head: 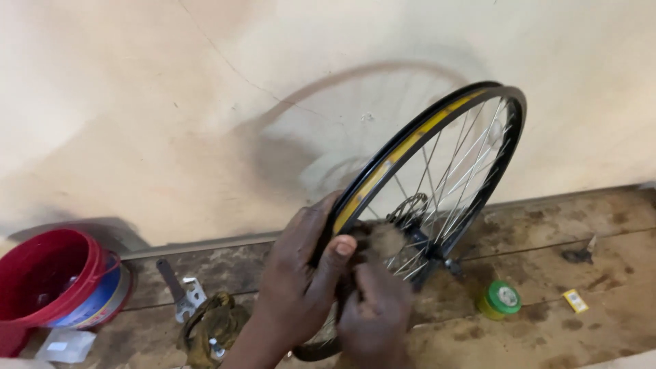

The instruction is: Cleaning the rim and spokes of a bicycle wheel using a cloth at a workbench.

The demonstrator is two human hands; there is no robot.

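A bicycle wheel (437, 137) with a black rim, a yellow rim strip and silver spokes stands upright on a worn wooden bench, leaning toward the wall. My left hand (297, 273) grips the near side of the rim, thumb over its edge. My right hand (374, 311) is just below and to the right, fingers closed against the spokes near the hub (410, 222); whether it holds anything is unclear. The lower part of the rim is hidden behind both hands.
A red bucket (58, 283) sits at the far left, with a crumpled white packet (65, 345) in front. A metal tool (179, 290) and a dirty rag (212, 328) lie near my left arm. A green round tin (500, 299) and small yellow packet (575, 301) lie right.
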